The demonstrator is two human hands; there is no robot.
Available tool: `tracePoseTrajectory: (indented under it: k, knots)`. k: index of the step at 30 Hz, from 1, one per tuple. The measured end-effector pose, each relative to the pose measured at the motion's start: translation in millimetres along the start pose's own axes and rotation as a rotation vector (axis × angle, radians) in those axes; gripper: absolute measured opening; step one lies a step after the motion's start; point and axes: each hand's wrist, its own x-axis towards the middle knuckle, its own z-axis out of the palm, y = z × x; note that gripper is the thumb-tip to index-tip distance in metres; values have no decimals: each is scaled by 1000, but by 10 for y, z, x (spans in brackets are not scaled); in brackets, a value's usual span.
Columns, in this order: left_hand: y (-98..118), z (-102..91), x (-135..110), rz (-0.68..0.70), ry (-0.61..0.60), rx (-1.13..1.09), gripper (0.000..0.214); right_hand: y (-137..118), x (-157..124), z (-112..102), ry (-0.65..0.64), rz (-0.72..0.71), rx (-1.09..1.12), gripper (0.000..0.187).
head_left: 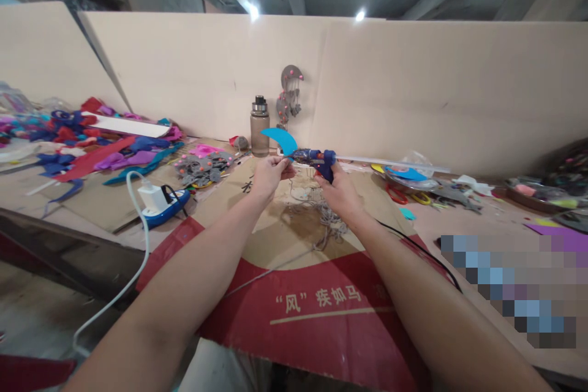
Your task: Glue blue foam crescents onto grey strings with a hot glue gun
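Note:
My left hand is closed in a pinch on a blue crescent-shaped felt piece, held up above the table. My right hand is wrapped round a blue glue gun, whose nozzle points left and meets the lower end of the crescent. A black cord trails from the gun along my right forearm. Under both hands lies a red and tan cardboard sheet with grey glue strings on it.
A power strip with a white charger and cable sits at the left. Coloured felt scraps pile up far left. A water bottle and a grey hanging ornament stand by the cardboard wall. Scissors and felt pieces lie at the right.

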Motion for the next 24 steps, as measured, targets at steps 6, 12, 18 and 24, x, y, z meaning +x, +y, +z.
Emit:
tracePoseTrajectory:
  k: [6, 12, 18, 24]
  knots:
    - [-11, -16, 21, 21, 34, -29, 18, -35, -8, -15, -1, 10, 0, 32]
    - [-19, -28, 54, 15, 58, -66, 20, 3, -2, 1, 4, 16, -5, 32]
    - [-17, -35, 72, 15, 66, -126, 19, -3, -7, -12, 12, 36, -7, 33]
    - [8, -59, 79, 2, 69, -203, 17, 13, 12, -7, 49, 23, 44, 36]
